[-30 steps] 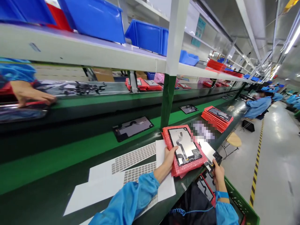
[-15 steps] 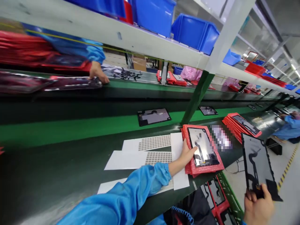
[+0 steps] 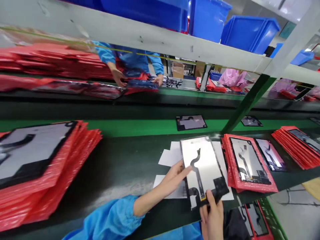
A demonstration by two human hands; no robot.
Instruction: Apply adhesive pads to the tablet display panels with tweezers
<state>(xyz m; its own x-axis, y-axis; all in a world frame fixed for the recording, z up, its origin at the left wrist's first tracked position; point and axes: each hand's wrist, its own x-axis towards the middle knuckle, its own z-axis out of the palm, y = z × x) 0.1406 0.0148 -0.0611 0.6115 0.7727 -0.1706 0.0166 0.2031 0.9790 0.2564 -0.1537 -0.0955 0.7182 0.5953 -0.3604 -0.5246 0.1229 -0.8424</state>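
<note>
Between my two hands is a tablet display panel (image 3: 208, 161), its silvery back up, with a dark curved ribbon cable on it. My left hand (image 3: 175, 176) grips its left edge, thumb or finger across the face and the other fingers partly hidden behind. At the lower edge, my right hand (image 3: 212, 211) pinches the panel near its black corner. White paper sheets (image 3: 168, 157) lie on the bench beneath it. To the right, another display panel (image 3: 246, 158) rests on a stack of red bubble sleeves (image 3: 271, 188). A further panel (image 3: 268, 153) lies beside that stack.
At the left stands a tall stack of red sleeves (image 3: 72, 166) topped by a panel. Another red stack (image 3: 290, 146) is at the far right. A panel (image 3: 191, 122) lies on the green strip. A green post (image 3: 250, 103) and overhead shelf (image 3: 160, 41) with blue bins (image 3: 250, 33) stand ahead; a co-worker's hands are opposite.
My right hand has brought its panel from the far right to over the paper sheets. My left hand has left the red stack and now holds this panel. The view has turned left.
</note>
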